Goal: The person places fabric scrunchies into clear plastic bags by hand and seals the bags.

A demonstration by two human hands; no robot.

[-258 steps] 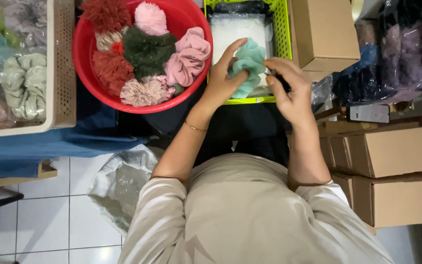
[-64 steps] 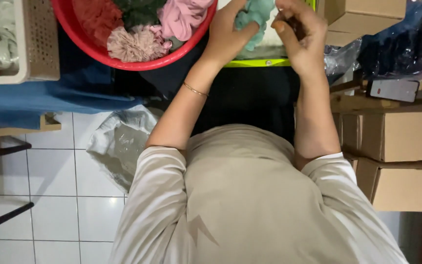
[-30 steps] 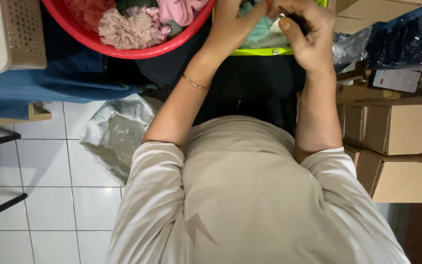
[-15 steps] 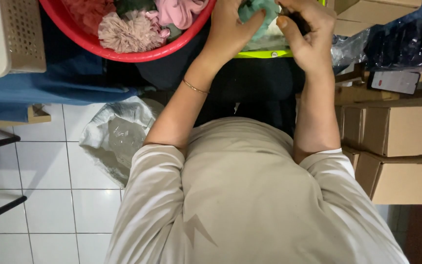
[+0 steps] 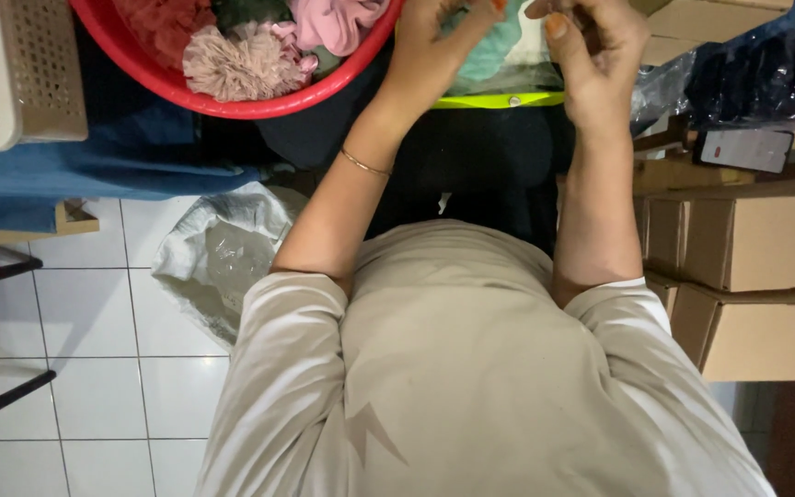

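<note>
A round red plastic basin (image 5: 232, 101) is sitting at the top left, holding fluffy fabric scrunchies: a dusty-pink one (image 5: 241, 64), a brighter pink one (image 5: 333, 20) and a rust-red one (image 5: 163, 18). Beside it a lime-green plastic basket (image 5: 499, 99) is showing only its front rim. Over that basket, the left hand (image 5: 434, 46) is curling its fingers around a mint-green fabric scrunchie (image 5: 494, 46), while the right hand (image 5: 600, 46) is pinching at it from the other side; how firmly is hard to tell at the frame's edge. A beige perforated basket (image 5: 43, 74) is resting on blue cloth (image 5: 94, 170). Brown cardboard boxes (image 5: 747, 248) are stacking at the right above white floor tiles (image 5: 75, 368).
</note>
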